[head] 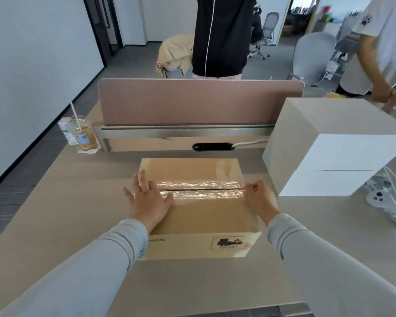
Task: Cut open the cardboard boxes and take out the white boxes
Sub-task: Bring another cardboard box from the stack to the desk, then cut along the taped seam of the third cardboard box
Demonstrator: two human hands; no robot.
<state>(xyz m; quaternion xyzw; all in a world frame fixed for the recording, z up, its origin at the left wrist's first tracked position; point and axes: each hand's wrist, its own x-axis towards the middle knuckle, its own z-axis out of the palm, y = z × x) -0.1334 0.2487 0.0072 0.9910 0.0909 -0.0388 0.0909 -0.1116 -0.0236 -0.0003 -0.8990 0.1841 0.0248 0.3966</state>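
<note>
A brown cardboard box [206, 216] lies on the desk in front of me, its top seam covered by shiny clear tape [199, 189]. A dark slit runs along the middle of the tape. My left hand [150, 200] presses flat on the left part of the lid with fingers spread. At the right end of the seam my right hand [260, 197] has its fingers curled and pinches a small thin tool, hard to make out. A stack of white boxes [329, 156] stands to the right of the cardboard box.
A pink desk divider [199, 101] with a metal rail closes the far side. A drink cup [85, 136] and a small carton [65, 131] stand at the far left. A white controller [378, 197] and cables lie at the right. Two people stand behind the divider.
</note>
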